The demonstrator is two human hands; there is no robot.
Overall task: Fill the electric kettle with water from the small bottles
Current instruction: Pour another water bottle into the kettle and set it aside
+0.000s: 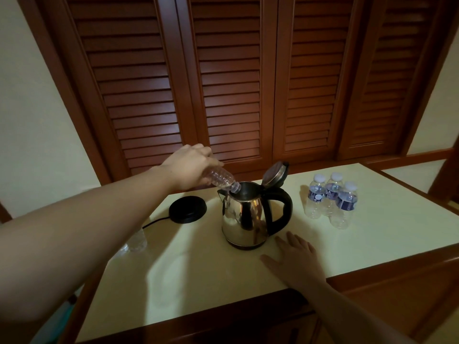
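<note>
Steel kettle (244, 214) lid up, left hand (191, 167) gripping tipped bottle (219, 180), right hand (296, 256) flat on table (198, 281)

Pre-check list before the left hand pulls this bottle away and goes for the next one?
1. Kettle lid open: ok, it stands tilted back.
2. Bottle neck over the kettle mouth: ok, tilted down into the opening.
3. Bottle drained: cannot tell; it looks nearly clear, with a little water near the neck.
4. Left hand grip on the bottle: ok, fingers wrapped round its base end.
5. Kettle steadied: not ok; right hand lies flat on the table beside it, not touching.
6. Full bottles within view: ok, three capped ones stand right of the kettle.
</note>
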